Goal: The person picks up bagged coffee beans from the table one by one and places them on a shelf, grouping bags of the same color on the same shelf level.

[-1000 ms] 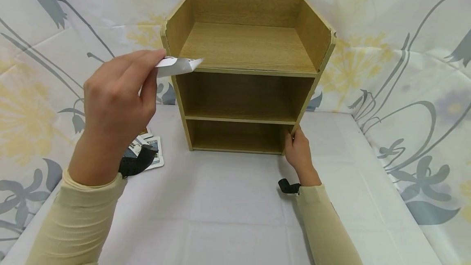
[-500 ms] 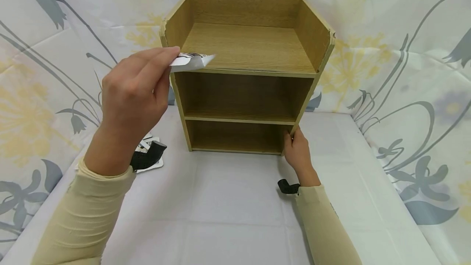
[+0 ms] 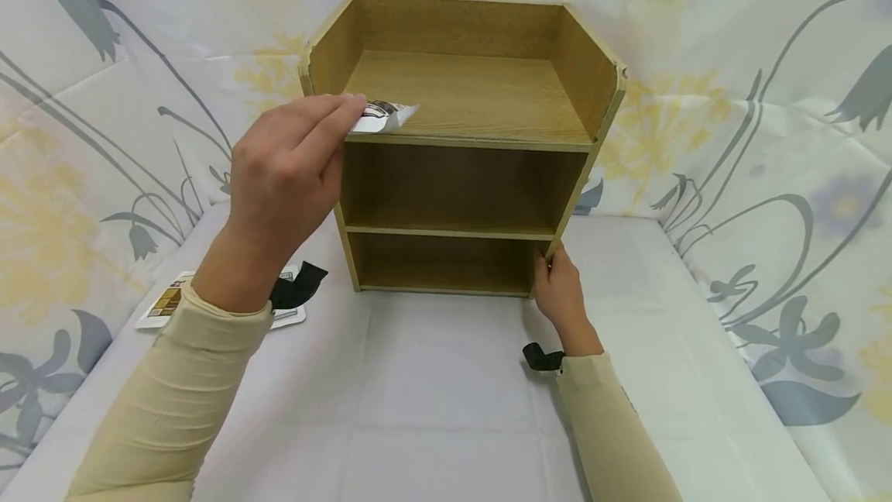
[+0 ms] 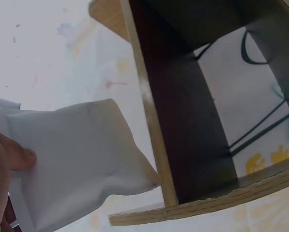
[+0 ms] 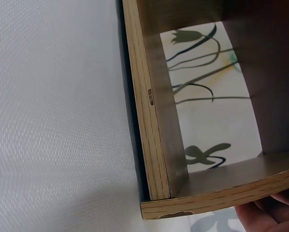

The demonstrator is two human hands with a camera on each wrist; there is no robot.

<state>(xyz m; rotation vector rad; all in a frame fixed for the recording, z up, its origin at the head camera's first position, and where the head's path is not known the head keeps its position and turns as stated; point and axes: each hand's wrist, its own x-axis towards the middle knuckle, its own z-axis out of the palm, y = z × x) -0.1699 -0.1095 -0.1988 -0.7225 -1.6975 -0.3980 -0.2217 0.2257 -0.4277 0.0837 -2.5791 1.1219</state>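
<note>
Wooden shelf unit (image 3: 463, 146) stands on the surface; left hand (image 3: 286, 169) pinches a white packet (image 3: 383, 117) (at the top shelf's edge), right hand (image 3: 560, 293) grips its lower side.

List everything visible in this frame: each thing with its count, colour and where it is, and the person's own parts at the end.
Wooden shelf unit: one, light brown, three tiers, standing on the table against the backdrop.
Small packet: one, white and silvery, at the front left edge of the top tier.
Printed packet: one, white with brown print, lying on the table at left.
Table cover: one, white.
Backdrop cloth: one, white with grey and yellow flowers.
Left hand: pinches the small packet.
Right hand: grips the shelf unit's lower right corner.
</note>
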